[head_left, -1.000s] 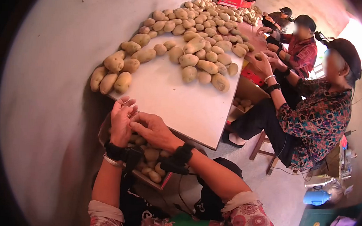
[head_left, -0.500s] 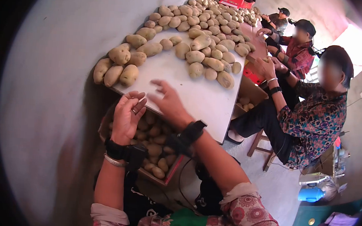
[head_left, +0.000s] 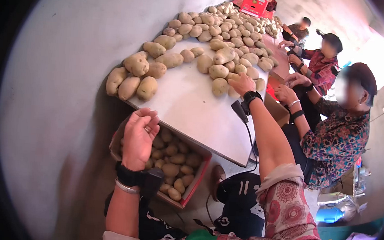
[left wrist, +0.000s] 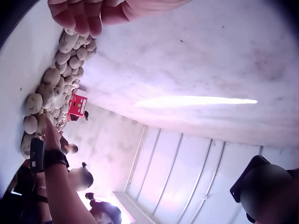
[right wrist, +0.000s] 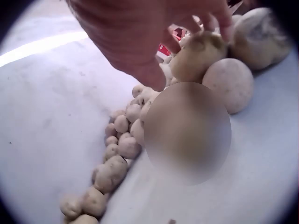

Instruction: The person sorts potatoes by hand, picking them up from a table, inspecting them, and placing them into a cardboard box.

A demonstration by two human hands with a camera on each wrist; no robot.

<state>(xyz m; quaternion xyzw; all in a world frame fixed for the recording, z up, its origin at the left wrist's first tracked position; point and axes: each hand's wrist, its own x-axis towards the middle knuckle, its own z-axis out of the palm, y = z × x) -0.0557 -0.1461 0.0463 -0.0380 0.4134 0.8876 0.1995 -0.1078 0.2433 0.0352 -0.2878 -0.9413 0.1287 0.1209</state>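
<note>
My right hand [head_left: 243,83] reaches to the near end of the potato pile on the right side of the table. In the right wrist view its fingers spread over a greenish-tipped potato [right wrist: 198,58], the thumb apart from its left side; a rounder potato [right wrist: 229,85] lies beside it. A blurred round patch covers what is just below. My left hand [head_left: 139,136] is held above the box at the table's near corner, fingers loosely bent, nothing in it. Big potatoes [head_left: 136,64] lie just beyond it along the wall.
A white table [head_left: 188,111] bears a long heap of potatoes [head_left: 233,28]. Below its near edge stands a cardboard box [head_left: 190,192] with potatoes inside. Several people sit along the right side, the nearest in a patterned shirt [head_left: 336,133]. A red box [head_left: 254,3] stands at the far end.
My right hand has left my left hand and moved forward and right to the potato pile. The left hand stays near the table corner, its fingers loosely bent.
</note>
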